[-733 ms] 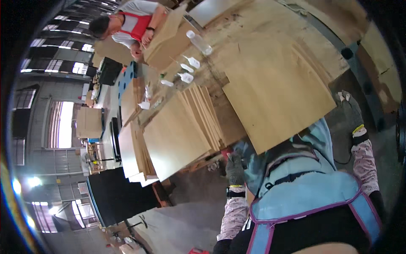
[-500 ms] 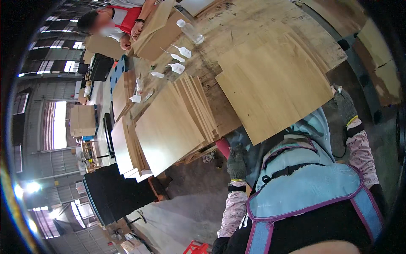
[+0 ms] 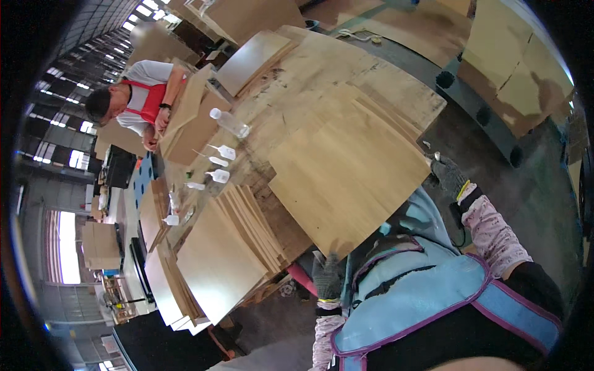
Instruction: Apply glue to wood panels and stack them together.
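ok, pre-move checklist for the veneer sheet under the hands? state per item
1. Left hand at the near corner of the top veneer sheet: ok, grip cannot tell.
2. Right hand at the sheet's right edge: ok, grip cannot tell.
3. Sheet lies flat on its stack: ok.
4. Squeeze bottles off the sheet: ok.
5. Fanned stack apart from the sheet: ok.
6. Co-worker away at the far end of the table: ok.

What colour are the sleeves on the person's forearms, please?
The sleeves are pink with a speckled pattern, clearest in the head view.

A clear plastic bottle (image 3: pixel 230 122) and 4 small white squeeze bottles (image 3: pixel 218 175) lie on the workbench (image 3: pixel 322 68).
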{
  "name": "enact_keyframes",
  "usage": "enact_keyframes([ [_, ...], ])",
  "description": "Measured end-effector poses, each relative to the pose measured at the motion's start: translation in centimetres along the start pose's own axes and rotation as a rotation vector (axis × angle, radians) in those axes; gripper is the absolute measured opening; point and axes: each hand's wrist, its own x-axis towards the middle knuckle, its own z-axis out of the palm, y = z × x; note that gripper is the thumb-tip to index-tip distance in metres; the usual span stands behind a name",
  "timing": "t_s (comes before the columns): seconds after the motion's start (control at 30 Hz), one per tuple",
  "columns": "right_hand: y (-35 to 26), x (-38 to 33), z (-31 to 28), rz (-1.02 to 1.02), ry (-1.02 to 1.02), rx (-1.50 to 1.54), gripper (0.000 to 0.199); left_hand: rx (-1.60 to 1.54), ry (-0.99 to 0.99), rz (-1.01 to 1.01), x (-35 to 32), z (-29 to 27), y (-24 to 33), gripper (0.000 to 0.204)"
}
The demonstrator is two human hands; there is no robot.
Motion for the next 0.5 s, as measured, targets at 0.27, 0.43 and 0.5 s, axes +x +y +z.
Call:
enact_keyframes([
  [0.27, -4.6, -2.7, 1.9, -0.580, -0.139, -0.917, 0.040, 0.104, 0.100, 0.133, -4.0, 0.1, 8.5, 0.005],
  [0.43, -3.8, -0.6, 8.2, -0.183, -0.241, -0.160, 0.031, 0.016, 0.293, 0.208, -6.9, -4.8, 9.9, 0.006],
  [0.5, -4.1, -0.5, 11.0, -0.678, -0.312, -0.661, 0.027, -0.128, 0.480, 0.267, -7.5, -8.2, 7.5, 0.006],
])
